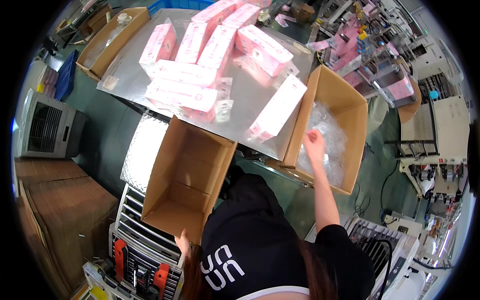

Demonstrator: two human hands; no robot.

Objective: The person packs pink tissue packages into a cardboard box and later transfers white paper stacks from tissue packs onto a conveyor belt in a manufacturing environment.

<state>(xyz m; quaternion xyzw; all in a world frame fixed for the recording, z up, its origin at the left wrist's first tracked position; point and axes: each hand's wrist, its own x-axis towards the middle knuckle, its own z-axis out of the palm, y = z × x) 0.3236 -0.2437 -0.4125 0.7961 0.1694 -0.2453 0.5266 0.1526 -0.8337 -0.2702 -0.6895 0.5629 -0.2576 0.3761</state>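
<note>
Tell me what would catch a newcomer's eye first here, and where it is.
Pink printed cartons spread over the metal table at top centre would likely stand out first. Next is the open cardboard box below the table's near edge, the left hand at its near end. At right, the right hand is over clear plastic in a second cardboard box.

- Right hand (314, 146): fingers curled above plastic film (327, 129); contact with film cannot be told.
- Left hand (183, 243): at near edge of brown box (192, 165); firmness of grip unclear. Forearm mostly hidden by long hair (191, 275).
- Right box (354, 130): bottom hidden under film.
- Rear pink packs (215, 13): cut off by top edge.
- Blue crate (184, 4): likewise cut off.
- Cardboard stack (75, 210): left side lost in dark rim.
- Machine (360, 55): small parts indistinct.
</note>
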